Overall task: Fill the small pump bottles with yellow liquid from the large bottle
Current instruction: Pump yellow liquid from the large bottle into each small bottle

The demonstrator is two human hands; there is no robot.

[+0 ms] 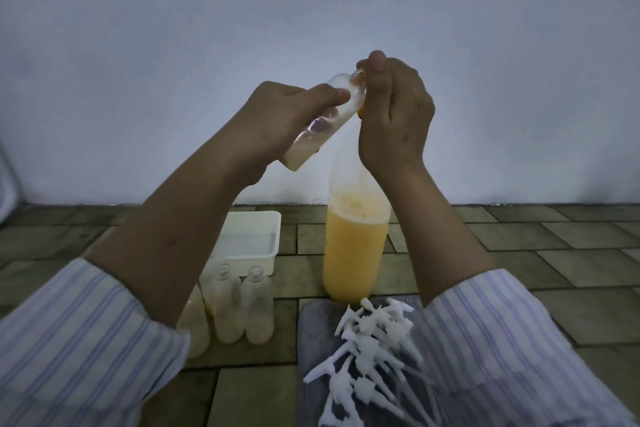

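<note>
Left fingers (332, 95) wrap a tilted small bottle (322, 121); right fingers (375, 74) pinch its mouth above the large bottle (355, 246). No readable labels anywhere.

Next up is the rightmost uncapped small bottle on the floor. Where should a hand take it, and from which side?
Grip the rightmost small bottle around its straight mid-body, coming in from its right. It stands upright with an open neck, another bottle sits close on its left, and the floor to its right looks clear.

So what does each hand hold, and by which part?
Left hand holds a small bottle around its body. Right hand pinches at its top; what it grips is hidden.
</note>
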